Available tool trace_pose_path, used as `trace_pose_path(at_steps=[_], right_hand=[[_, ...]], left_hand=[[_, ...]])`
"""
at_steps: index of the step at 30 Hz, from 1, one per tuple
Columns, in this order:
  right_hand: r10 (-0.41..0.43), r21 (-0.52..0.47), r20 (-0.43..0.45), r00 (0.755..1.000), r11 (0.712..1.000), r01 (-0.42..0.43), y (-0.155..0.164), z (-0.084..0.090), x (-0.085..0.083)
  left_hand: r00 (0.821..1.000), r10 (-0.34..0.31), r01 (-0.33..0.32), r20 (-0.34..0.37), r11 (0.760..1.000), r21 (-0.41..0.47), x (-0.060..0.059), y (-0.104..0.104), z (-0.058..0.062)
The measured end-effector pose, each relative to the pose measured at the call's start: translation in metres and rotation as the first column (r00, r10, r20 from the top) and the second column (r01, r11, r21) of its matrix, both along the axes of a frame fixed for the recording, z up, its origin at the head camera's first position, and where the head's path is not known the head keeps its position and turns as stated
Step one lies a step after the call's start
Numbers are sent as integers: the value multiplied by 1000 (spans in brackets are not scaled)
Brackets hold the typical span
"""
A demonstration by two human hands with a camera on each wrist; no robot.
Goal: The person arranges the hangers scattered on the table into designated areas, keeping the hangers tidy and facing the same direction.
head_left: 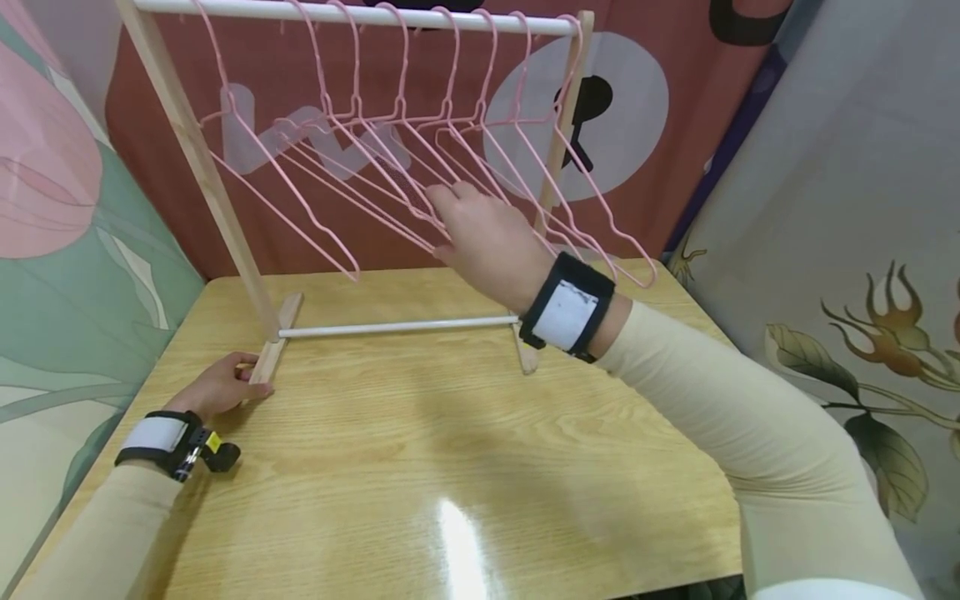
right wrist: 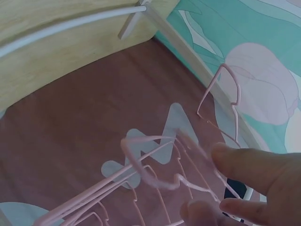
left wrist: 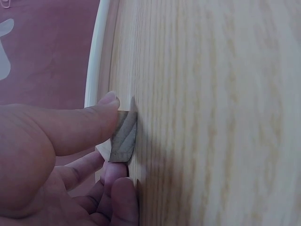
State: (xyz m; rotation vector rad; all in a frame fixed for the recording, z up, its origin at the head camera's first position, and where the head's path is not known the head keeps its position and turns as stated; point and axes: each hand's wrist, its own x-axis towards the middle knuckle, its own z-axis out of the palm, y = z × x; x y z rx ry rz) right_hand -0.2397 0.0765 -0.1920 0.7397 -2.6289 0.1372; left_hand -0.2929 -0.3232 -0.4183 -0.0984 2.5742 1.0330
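Note:
Low at the left, my left hand grips the front end of the rack's wooden foot. In the left wrist view its thumb lies on top of the wooden end, with fingers bent beneath. My right hand is raised among several pink hangers on the rack's white top rail. The right wrist view has its thumb and fingers apart beside a blurred hanger. One hanger hangs apart at the left; the others are bunched toward the right.
The rack stands on a wood-grain table; a white lower bar joins its feet. Behind it hangs a reddish-brown cloth. Patterned curtains flank the table, a floral one at the right.

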Motion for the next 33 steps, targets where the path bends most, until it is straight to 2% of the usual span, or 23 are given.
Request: trace_pose_path(at_steps=[8,14,19,25,30,33], right_hand=[[-6,-55,14,1000,998,7,11,-1,8],[35,-72,-4,999,997,-35,30,-10,20],[60,-69,-41,997,996,-63,48,-20,31],[59,-45,-84,995,997,-63,68,-35,42],[106,-65,-95,990,991,-113,85,-44,54],[105,-60,-81,991,992,-110,95,-52,65]], left_hand=[[1000,-4,4,-10,1000,-12,6,0,2],[1000,13,-13,-4,1000,-17,7,0,1],[1000,-8,8,-4,1000,-15,4,-2,3],[996,-74,71,-44,996,-59,0,3,6],[997,-56,51,-50,994,-99,2,8,9],[993,-52,37,-103,989,-144,6,10,12]])
